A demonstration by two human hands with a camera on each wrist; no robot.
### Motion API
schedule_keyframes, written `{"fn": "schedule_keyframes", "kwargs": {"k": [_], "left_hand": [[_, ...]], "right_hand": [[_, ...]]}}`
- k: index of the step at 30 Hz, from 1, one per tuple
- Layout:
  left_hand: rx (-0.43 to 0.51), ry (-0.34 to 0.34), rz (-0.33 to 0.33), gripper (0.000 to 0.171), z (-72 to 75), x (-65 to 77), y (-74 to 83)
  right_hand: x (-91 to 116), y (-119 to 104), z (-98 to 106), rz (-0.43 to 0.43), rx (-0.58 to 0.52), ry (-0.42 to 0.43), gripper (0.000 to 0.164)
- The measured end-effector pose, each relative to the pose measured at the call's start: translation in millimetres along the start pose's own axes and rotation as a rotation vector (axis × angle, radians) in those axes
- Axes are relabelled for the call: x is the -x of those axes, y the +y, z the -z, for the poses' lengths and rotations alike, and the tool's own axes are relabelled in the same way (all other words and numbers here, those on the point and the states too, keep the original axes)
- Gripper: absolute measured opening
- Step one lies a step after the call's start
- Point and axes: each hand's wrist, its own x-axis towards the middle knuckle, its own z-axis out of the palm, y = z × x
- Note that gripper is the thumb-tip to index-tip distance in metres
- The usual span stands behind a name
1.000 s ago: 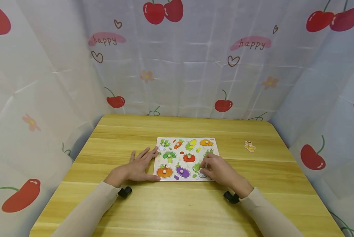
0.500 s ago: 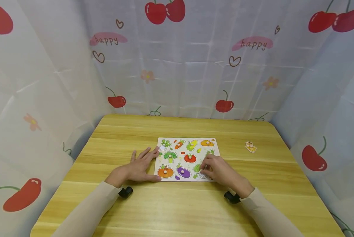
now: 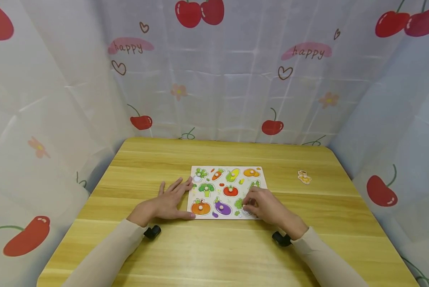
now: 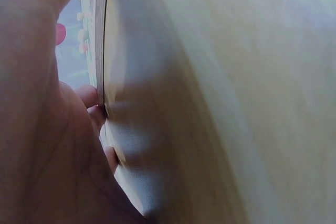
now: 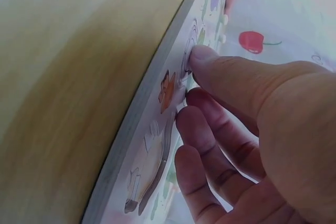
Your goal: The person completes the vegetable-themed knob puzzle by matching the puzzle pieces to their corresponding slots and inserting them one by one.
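A white knobbed puzzle board (image 3: 209, 181) with painted vegetables lies on the table. My left hand (image 3: 169, 202) has its fingers spread, with the thumb and fingertips at the board's left edge. At the lower right of the board my right hand (image 3: 264, 205) pinches at a green-and-white leafy vegetable puzzle piece (image 3: 239, 203), thumb and forefinger together; its knob is hidden by the fingers. In the right wrist view the thumb (image 5: 202, 56) presses close over the board, with a recess (image 5: 152, 166) beside the fingers. Tomato (image 3: 230, 191), eggplant (image 3: 222, 207) and pumpkin pieces (image 3: 200, 207) sit in the board.
A loose yellowish puzzle piece (image 3: 304, 177) with a knob lies on the wooden table (image 3: 214, 251), right of the board. Curtains (image 3: 221, 79) printed with cherries surround the table at the back and sides. Small black cameras are worn on both wrists.
The view shifts slightly. Both hands stay in place on the board, and the pieces keep their positions.
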Motion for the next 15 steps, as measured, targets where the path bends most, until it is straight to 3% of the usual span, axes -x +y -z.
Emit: {"fn": "schedule_keyframes", "kwargs": {"k": [15], "left_hand": [[-0.005, 0.0, -0.001, 0.124, 1.2, 0.8, -1.4]], "right_hand": [[8.7, 8.5, 11.6, -0.022, -0.062, 0.0, 0.009]]}}
